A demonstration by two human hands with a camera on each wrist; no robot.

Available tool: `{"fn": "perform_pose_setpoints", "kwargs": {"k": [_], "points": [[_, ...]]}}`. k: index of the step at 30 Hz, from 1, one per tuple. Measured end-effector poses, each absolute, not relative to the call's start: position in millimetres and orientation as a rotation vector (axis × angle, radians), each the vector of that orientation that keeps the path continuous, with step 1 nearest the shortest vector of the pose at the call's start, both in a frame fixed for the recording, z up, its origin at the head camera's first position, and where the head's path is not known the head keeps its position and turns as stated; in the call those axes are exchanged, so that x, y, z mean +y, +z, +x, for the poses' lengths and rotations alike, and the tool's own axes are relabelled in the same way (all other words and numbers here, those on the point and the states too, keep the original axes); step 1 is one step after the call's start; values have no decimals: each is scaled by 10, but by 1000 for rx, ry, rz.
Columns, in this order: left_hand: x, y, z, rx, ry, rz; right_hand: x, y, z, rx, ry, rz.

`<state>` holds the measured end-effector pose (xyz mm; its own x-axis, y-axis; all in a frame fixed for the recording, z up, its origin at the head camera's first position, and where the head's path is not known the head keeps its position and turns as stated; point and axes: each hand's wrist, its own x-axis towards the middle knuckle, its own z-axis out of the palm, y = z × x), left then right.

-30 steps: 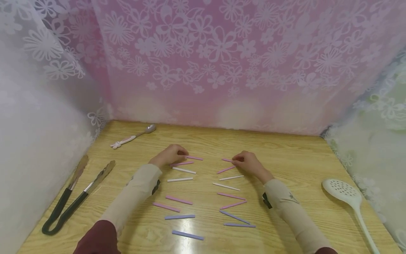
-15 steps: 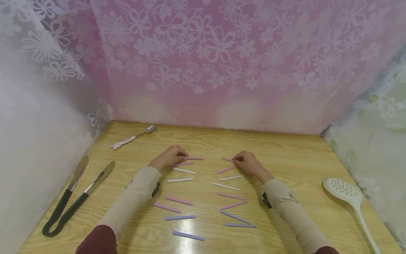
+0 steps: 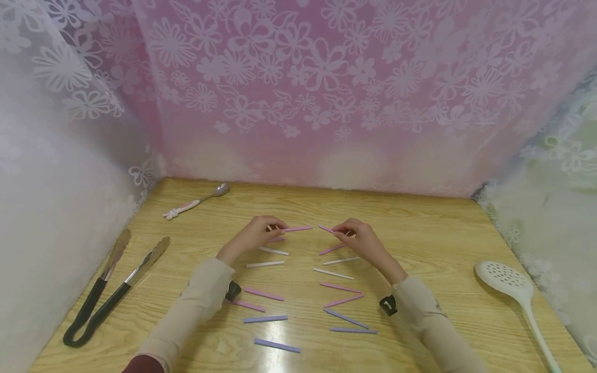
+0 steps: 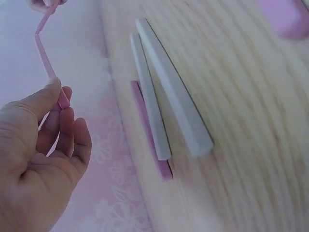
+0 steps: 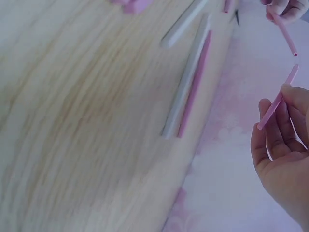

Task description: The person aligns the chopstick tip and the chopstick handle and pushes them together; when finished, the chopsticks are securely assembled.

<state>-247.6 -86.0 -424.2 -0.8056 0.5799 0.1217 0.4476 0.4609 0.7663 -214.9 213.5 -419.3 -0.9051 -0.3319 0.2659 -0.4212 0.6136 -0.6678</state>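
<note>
My left hand [image 3: 252, 235] pinches one end of a slim pink stick [image 3: 298, 228] between thumb and fingers, above the table. Opposite it, my right hand [image 3: 366, 241] pinches a second pink stick [image 3: 325, 228]. The free tips point at each other; a small gap between them shows in the right wrist view, where the right-hand stick [image 5: 276, 105] slants up from the fingers. Below the hands lie two columns of sticks: white sticks [image 3: 265, 264], pink sticks [image 3: 264, 294] and violet sticks [image 3: 277, 345] on the left, similar ones on the right. The left forearm partly covers one pink stick.
Black-handled tongs [image 3: 98, 305] lie spread at the table's left. A spoon [image 3: 196, 201] with a rabbit-shaped handle rests at the back left. On the right is a pale slotted skimmer [image 3: 506, 280]. Floral curtains [image 3: 298, 103] border the wooden table [image 3: 420, 223].
Both hands have lifted their pink sticks off the table and brought them inward, so the tips are now close together. The other sticks and utensils stay where they were.
</note>
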Motion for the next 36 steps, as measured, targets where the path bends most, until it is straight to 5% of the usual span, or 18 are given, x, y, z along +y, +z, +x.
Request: {"fn": "perform_pose_setpoints", "kwargs": {"k": [36], "points": [[-797, -4234, -2377, 2512, 1293, 951, 2000, -4131, -2046, -2727, 1188, 662]]}}
